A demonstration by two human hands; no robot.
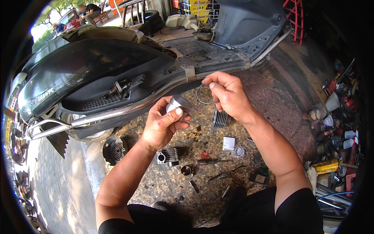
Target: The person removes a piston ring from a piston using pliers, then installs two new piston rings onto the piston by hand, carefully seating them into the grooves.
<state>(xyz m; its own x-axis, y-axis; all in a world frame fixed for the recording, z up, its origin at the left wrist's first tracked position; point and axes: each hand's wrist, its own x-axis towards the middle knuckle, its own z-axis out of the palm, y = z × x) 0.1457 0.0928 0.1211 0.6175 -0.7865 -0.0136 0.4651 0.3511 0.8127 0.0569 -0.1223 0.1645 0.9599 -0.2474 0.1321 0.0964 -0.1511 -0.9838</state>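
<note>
Upright in my left hand (157, 126) is a silver piston (180, 102), with thumb and fingers wrapped round its side. My right hand (230, 93), just to the right and slightly higher, pinches a thin metal piston ring (197, 96). The ring hangs in the air, apart from the piston. Below my right hand stands a finned engine cylinder (220, 119), partly covered by that hand. Another finned engine part (168, 156) lies under my left wrist, near a dark, dirty piston (187, 170). Beside a white square packet (228, 144) lie several loose rings (239, 152).
A dark scooter (105, 58) stretches across the far side, its floorboard stripped. On the stained ground are a screwdriver (204, 162), small metal parts and a round black cover (114, 150). Tools and containers crowd the right, around a yellow case (326, 166). People sit far back left.
</note>
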